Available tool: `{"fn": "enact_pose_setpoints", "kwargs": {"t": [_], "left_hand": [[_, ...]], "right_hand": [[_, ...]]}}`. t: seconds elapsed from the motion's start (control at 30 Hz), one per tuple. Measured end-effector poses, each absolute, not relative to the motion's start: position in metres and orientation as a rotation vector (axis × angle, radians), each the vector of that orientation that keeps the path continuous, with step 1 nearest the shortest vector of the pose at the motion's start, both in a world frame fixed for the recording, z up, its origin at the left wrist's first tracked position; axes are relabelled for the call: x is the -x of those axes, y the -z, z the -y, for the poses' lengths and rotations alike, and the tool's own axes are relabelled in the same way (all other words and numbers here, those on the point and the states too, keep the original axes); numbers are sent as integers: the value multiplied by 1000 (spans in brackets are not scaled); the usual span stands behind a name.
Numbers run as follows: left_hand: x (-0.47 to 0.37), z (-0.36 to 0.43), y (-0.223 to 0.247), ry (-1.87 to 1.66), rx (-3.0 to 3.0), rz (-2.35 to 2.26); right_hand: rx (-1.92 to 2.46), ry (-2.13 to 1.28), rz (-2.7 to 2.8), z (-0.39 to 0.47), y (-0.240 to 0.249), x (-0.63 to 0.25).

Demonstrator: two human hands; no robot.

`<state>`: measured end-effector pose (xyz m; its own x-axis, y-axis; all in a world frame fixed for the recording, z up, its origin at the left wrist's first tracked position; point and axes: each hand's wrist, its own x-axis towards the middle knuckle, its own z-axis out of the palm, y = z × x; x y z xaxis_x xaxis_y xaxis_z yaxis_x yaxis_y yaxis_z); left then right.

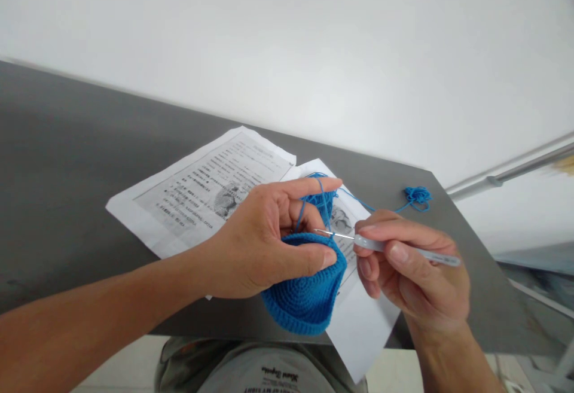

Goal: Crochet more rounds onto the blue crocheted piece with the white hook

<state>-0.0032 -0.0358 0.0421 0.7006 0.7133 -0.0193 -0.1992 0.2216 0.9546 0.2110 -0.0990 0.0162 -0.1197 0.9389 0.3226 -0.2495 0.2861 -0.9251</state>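
Between thumb and fingers, my left hand (264,237) pinches the upper edge of a blue crocheted piece (300,303), which is cupped like a bowl. Blue yarn runs over its raised index finger. My right hand (412,261) is closed round the pale handle of a crochet hook (376,244). The hook's thin metal shaft points left and lies at the rim of the piece, with a strand of yarn around it. Behind my left fingers sits a blue yarn ball (323,201), partly hidden by them.
Printed sheets (179,201) with text and pictures lie under my hands on the dark grey table (81,136). A small tangle of blue yarn (417,197) rests near the table's right edge, joined by a strand. A white wall (269,46) rises behind; a metal rail (515,171) is at right.
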Motion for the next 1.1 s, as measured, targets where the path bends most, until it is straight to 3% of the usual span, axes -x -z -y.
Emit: {"fn": "enact_pose_setpoints", "kwargs": {"t": [0.4, 1.1], "left_hand": [[3, 33, -40, -610, -1223, -493], [2, 33, -43, -607, -1416, -618]], "right_hand": [[728, -1173, 1437, 94, -21, -227], [922, -864, 1764, 105, -47, -237]]}}
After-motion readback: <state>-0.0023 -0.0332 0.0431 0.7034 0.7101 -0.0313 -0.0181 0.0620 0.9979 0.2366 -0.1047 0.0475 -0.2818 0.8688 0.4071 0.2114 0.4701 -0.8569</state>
